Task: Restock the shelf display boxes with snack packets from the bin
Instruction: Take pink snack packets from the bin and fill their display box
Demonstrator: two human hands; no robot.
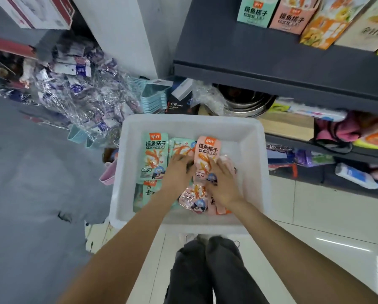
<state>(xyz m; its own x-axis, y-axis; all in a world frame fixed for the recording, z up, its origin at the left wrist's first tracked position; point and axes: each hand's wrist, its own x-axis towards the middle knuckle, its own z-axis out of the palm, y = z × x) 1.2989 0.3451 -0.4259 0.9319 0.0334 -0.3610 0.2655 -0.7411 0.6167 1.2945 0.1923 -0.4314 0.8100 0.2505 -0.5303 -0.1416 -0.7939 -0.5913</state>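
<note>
A white plastic bin (247,137) stands on the floor in front of me, holding several green and pink snack packets. Both my hands are down inside it. My left hand (179,172) lies on the packets beside a green packet (154,154), its fingers curled at the left edge of an upright pink packet (206,154). My right hand (222,183) rests on that pink packet's right side, fingers spread over it. Another pink packet (194,199) lies below the hands. The green display box (257,12) and the pink display box (292,15) stand on the dark shelf at the upper right.
The dark shelf unit (271,60) overhangs the bin on the right, with metal bowls (247,102) and assorted goods below. A heap of clear-wrapped goods (78,93) and stacked teal baskets (154,97) lie to the left. My legs (212,270) are just behind the bin.
</note>
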